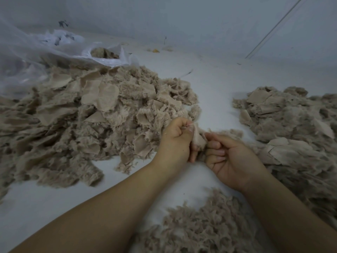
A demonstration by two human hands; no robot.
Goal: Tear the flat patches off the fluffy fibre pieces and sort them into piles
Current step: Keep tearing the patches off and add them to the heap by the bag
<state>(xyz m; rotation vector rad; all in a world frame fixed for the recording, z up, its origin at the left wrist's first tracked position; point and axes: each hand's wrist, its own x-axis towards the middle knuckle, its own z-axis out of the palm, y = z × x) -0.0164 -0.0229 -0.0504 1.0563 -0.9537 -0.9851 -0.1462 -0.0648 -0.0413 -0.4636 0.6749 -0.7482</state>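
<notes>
Between my two hands is one beige fluffy fibre piece (199, 141) with a flat patch on it, held just above the white surface (209, 84). My left hand (176, 139) pinches its upper edge between thumb and curled fingers. My right hand (229, 159) grips its lower right side, palm turned up, fingers curled in. A big heap of fluffy pieces with flat patches (87, 114) lies to the left. A second pile (291, 128) of patches and fluff sits on the right. Loose fluffy fibre (198, 229) is heaped near my forearms at the bottom.
A crumpled clear plastic bag (36, 57) with more fibre in its mouth lies at the back left. A pale wall rises behind, with a thin rod (273, 28) leaning at the right. Small scraps (156, 50) dot the far surface.
</notes>
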